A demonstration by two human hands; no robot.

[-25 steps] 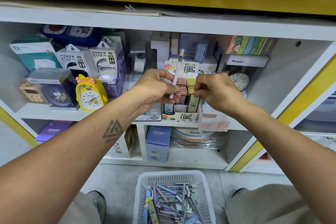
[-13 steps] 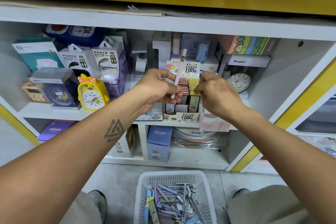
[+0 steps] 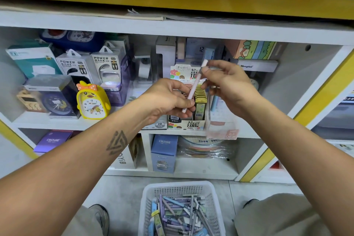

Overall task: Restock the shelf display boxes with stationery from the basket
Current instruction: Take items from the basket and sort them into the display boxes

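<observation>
Pink and slim, the pen (image 3: 193,87) stands tilted in front of the shelf display box (image 3: 186,123), its white cap end up and to the right, its lower tip down by my left palm. My left hand (image 3: 168,99) pinches its lower part between thumb and curled fingers; my right hand (image 3: 229,83) pinches the upper part just below the cap, thumb and forefinger pressed on the barrel, the other fingers loosely bent behind. Both hands hover just in front of the box, which sits at the front edge of the middle shelf (image 3: 118,123) with rows of small lead cases packed upright inside and a printed card rising behind them. Left of the box I see a yellow chick alarm clock (image 3: 92,101), then a boxed dark clock (image 3: 55,97), with two power bank packs (image 3: 92,67) behind. Right of the box stands a clear plastic holder (image 3: 222,120). Below on the lower shelf is a blue carton (image 3: 164,152). Down on the floor between my knees, the white basket (image 3: 180,188) holds a jumble of pens and lead cases.
</observation>
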